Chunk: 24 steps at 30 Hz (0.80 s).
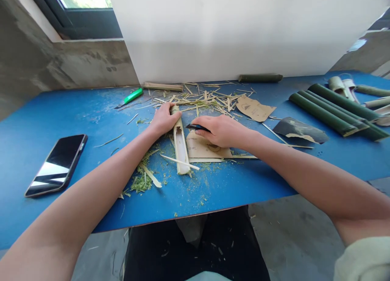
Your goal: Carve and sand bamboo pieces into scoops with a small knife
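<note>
- The left hand (pixel 164 117) is closed over the far end of the bamboo (pixel 181 151), thumb and fingers about it.
- The bamboo lies around the middle of the blue bench (pixel 258 191), one end toward the near edge — its upper side is cut open into a pale trough.
- A thin sliver (pixel 170 158) lies across the bamboo's near end.
- The right hand (pixel 221 129) is wrapped around a dark knife (pixel 199 127), which points left; the tip is just beside the bamboo, and I cannot tell whether they touch.
- Under the right hand lies a printed brown sheet (pixel 198 149), beside the bamboo.
- A second brown sheet (pixel 255 108) lies farther toward the far edge, and a dark, curled sheet (pixel 298 129) to the right of it.
- Pale shavings (pixel 207 100) are heaped beyond the hands, toward the far edge; green dust (pixel 141 182) is gathered left of the bamboo, nearer the near edge.
- A green cutter (pixel 133 95) lies near the far edge, left of the shavings.
- A phone (pixel 56 165) lies toward the near left corner, screen up.
- Toward the right end are several green lengths (pixel 329 110), side by side — and one dark tube (pixel 260 78) lies along the far edge.
</note>
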Available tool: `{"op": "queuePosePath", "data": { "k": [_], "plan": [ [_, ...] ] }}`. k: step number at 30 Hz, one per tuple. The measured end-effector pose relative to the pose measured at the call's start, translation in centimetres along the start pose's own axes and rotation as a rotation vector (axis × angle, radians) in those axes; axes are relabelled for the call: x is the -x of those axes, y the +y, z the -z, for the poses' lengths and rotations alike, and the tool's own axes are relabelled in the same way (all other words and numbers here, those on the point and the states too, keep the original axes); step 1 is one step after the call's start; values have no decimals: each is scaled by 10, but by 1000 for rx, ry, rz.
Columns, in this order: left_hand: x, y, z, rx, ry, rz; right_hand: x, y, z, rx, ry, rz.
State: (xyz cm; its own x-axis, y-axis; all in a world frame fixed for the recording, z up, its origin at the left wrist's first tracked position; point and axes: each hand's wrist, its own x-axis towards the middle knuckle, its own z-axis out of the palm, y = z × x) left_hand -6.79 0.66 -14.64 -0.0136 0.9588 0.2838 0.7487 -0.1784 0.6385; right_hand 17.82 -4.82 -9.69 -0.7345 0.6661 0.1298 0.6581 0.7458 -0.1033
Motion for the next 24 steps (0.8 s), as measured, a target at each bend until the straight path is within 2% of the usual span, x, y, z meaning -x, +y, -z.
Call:
{"op": "queuePosePath", "data": {
  "k": [3, 8, 11, 15, 20, 22, 24],
  "plan": [
    [-2, 5, 5, 125, 47, -38, -2, -1, 3, -13, 79, -17],
    [-7, 24, 23, 539, 97, -229, -1, -1, 7, -61, 232, -56],
    [-9, 30, 33, 575, 103, -265, 1, 1, 8, -71, 265, -40],
    [-6, 29, 34, 404, 98, -122, 3, 1, 8, -55, 208, -25],
    [-2, 28, 35, 451, -87, 69, 4, -3, 9, -38, 113, -1],
    [-4, 30, 44, 500, -66, 94, 4, -5, 8, -35, 66, 3],
    [-8, 34, 59, 566, 54, 55, 4, -5, 5, -28, 28, 11]
  ]
}}
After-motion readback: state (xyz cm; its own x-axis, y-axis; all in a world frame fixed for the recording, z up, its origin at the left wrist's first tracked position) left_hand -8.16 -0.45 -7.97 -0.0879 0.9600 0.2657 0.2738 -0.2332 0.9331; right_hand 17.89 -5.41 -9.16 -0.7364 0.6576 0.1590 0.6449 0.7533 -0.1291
